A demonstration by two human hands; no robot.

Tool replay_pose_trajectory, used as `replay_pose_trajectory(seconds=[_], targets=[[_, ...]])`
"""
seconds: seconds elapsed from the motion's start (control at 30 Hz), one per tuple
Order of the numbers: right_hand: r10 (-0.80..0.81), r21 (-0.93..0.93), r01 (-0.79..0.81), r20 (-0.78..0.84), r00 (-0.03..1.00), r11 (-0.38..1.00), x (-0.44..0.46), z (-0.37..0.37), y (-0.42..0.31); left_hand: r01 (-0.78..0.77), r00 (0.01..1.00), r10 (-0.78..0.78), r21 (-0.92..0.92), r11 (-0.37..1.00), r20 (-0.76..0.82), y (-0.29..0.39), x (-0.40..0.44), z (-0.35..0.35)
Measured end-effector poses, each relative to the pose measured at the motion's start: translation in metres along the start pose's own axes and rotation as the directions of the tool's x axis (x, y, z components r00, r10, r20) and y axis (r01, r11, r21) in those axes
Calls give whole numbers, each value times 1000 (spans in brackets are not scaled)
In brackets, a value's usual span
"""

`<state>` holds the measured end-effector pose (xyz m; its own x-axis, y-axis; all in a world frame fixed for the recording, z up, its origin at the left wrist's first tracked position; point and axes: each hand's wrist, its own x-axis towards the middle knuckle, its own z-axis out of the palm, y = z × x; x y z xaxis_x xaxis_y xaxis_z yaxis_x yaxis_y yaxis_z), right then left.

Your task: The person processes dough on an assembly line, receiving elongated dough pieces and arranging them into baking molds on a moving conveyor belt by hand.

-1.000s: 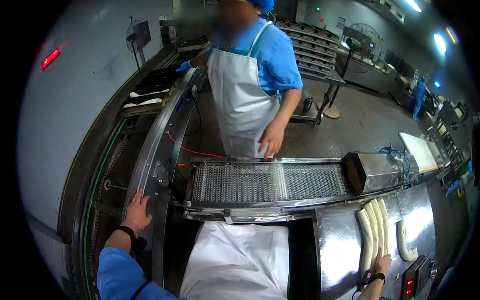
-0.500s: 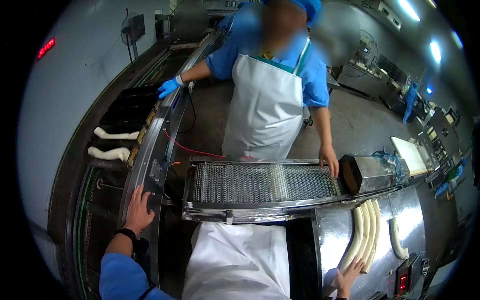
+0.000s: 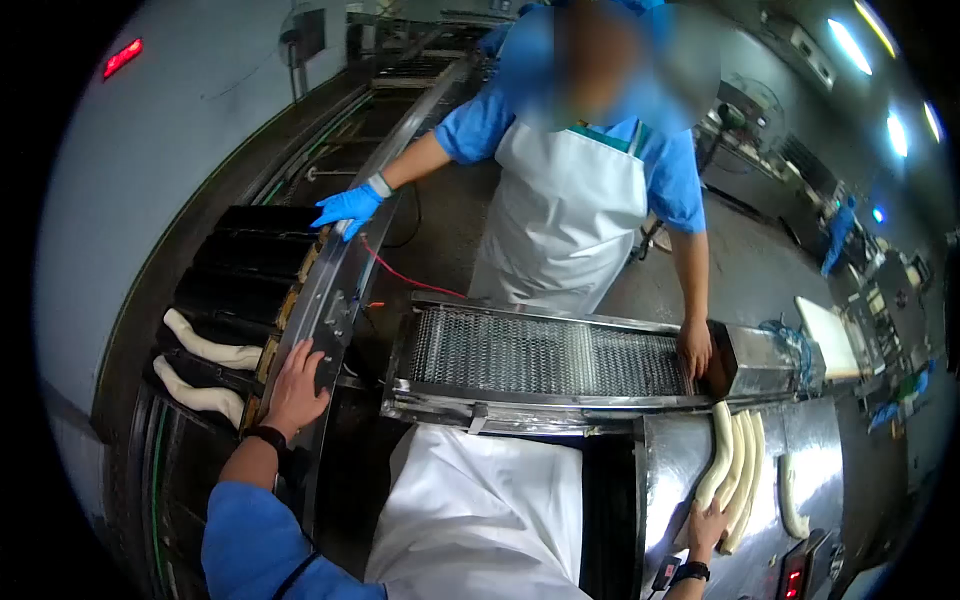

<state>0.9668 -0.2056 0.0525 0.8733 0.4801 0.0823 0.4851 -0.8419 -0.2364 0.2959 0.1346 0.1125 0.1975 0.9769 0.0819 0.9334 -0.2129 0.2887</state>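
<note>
My left hand [image 3: 298, 388] rests with fingers spread on the steel side rail [image 3: 322, 290] of the long conveyor, beside dark trays. Two pale dough strips [image 3: 212, 345] lie in the nearest trays. On the steel table at right, my right hand [image 3: 708, 522] closes around the lower part of the leftmost dough rope [image 3: 720, 450]. That rope bends and its far end pokes out past its neighbours. Other dough ropes [image 3: 745, 470] lie side by side just right of it. A shorter dough piece [image 3: 790, 495] sits apart, farther right.
A wire-mesh conveyor [image 3: 520, 355] crosses ahead. Behind it a co-worker in a white apron [image 3: 570, 210] has one blue-gloved hand [image 3: 350, 208] at the rail and a bare hand [image 3: 695, 348] by the steel housing [image 3: 765, 360]. A red digital display [image 3: 793, 580] stands at lower right.
The trays with dough have moved nearer along the conveyor. My right hand has closed on the leftmost rope, which has shifted forward. The co-worker's bare hand has moved toward the housing. The view has shifted.
</note>
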Motion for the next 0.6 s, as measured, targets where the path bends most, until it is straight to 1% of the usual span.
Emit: replay_pose_trajectory(seconds=[0.03,0.07,0.1,0.13,0.17,0.23,0.3,0.33,0.37,0.4,0.43,0.47,0.5,0.57,0.6], targets=[[32,39,-34,60,998,999,10,4,3,2,1000,-2,-18,1000,-8,-4,-6,4],[-104,-13,103,-58,993,995,7,1,-7,9,1000,-11,-51,999,-26,-8,-11,12],[-191,-120,175,-136,972,977,15,12,-1,-49,995,44,-53,997,-90,-9,-14,17],[-106,-87,124,188,976,988,40,15,18,-22,998,21,-17,1000,-53,-1,-15,8],[-162,-69,178,194,968,982,55,30,0,-18,1000,18,-2,1000,-20,9,-15,1],[-205,253,115,366,908,961,75,40,-21,-96,991,92,-38,995,-100,0,-12,16],[-229,518,-74,496,837,852,79,31,-2,34,993,-71,-342,939,-96,4,-4,18],[-305,631,-48,438,846,774,55,-7,-60,-14,969,-78,-371,928,-233,3,1,20],[-378,732,-20,375,847,681,30,-47,-120,-59,940,-92,-422,905,-329,8,6,7],[-307,653,-26,392,867,757,38,-51,-137,-95,901,-91,-396,913,-425,4,10,0],[-472,743,-26,451,758,669,13,-102,-194,-134,846,-86,-366,921,-526,-5,18,-7],[-624,833,40,380,683,552,-30,-162,-264,-72,804,-180,-394,916,-567,-13,21,-8],[-793,900,76,335,509,429,-18,-171,-284,-22,751,-264,-423,906,-605,-24,26,-13],[-801,950,-14,271,533,312,-47,-214,-334,140,638,-489,-535,833,-595,-62,26,-2],[-900,844,447,91,426,297,-36,-209,-343,169,577,-551,-571,803,-604,-67,25,-6]])
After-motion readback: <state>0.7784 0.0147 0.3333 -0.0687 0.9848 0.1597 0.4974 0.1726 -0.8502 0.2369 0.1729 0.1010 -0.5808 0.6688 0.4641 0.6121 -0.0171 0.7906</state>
